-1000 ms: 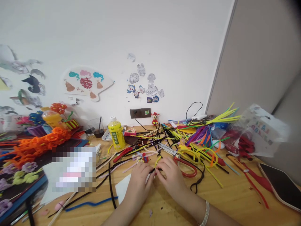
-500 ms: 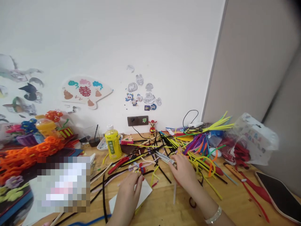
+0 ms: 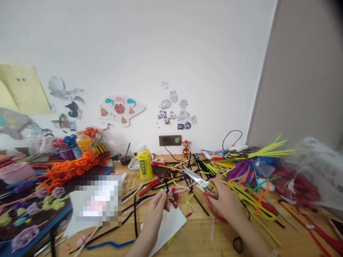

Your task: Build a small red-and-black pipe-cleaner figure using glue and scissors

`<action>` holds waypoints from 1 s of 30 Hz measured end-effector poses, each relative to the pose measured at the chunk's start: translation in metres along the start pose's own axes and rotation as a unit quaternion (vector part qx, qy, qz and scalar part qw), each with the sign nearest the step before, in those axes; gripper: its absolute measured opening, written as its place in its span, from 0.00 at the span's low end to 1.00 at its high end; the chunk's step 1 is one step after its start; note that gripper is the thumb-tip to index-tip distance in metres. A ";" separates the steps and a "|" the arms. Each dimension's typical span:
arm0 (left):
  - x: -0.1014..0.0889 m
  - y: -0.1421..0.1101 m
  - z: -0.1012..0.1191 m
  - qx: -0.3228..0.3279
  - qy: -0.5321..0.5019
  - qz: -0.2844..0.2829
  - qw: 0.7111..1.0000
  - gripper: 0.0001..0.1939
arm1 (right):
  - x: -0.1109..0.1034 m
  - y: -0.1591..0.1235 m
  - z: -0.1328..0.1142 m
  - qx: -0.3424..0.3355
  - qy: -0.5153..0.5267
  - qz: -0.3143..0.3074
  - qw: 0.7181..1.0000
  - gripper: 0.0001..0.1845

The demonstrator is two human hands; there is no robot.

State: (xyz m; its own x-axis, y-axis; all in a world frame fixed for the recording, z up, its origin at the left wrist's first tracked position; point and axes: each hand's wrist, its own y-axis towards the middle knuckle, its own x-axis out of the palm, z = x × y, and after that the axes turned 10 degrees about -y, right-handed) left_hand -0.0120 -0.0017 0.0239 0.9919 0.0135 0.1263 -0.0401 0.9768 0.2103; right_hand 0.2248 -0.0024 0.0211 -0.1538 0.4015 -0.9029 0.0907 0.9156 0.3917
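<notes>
A wooden table [image 3: 198,232] runs across the view below a white wall, thickly strewn with craft supplies. Beyond the right hand lies a dense heap of pipe cleaners [image 3: 241,185] in yellow, purple, orange and black, and farther right sits a clear plastic bag [image 3: 316,167] with red pipe cleaners in it. Well left of the left hand, an orange pipe-cleaner chain [image 3: 69,169] sprawls across the table, and ahead of the hands stands a yellow plastic bottle [image 3: 144,164]. A white paper sheet [image 3: 168,225] lies beneath the left hand, and a loose black pipe cleaner [image 3: 135,217] runs down the table just left of that hand.

The right hand [image 3: 225,203] is curled closed around the handles of red-handled scissors [image 3: 197,177], whose steel blades look shut and point toward the left hand. The left hand [image 3: 158,217] is pinched, its fingers [image 3: 163,201] gripping a black pipe cleaner [image 3: 166,185] that stands upright from them. Just beside those fingers is a small red pipe-cleaner figure [image 3: 174,198]; whether it is joined to the black pipe cleaner, I cannot tell.
</notes>
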 end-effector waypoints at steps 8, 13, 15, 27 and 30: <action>-0.013 0.009 0.001 0.061 0.037 0.065 0.995 0.16 | 0.000 -0.026 -0.037 -0.080 0.131 -0.041 0.987 0.31; -0.011 0.004 -0.004 0.080 0.091 0.060 0.991 0.10 | -0.003 -0.037 -0.055 -0.088 0.134 -0.093 0.983 0.34; -0.010 0.002 -0.005 0.095 0.128 0.049 0.986 0.10 | 0.001 -0.037 -0.056 -0.078 0.143 -0.104 0.981 0.35; -0.007 -0.004 -0.011 0.145 0.239 -0.012 0.960 0.11 | 0.019 -0.040 -0.056 -0.053 0.221 -0.118 0.967 0.35; -0.004 -0.007 -0.010 0.145 0.242 -0.020 0.959 0.11 | 0.019 -0.040 -0.058 -0.056 0.227 -0.118 0.965 0.35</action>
State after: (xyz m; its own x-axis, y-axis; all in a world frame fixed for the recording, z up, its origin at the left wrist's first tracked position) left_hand -0.0148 -0.0062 0.0119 0.9303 0.1425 -0.3381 0.0377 0.8795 0.4744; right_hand 0.1616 -0.0303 -0.0011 -0.5739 0.1265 -0.8091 -0.1029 0.9690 0.2245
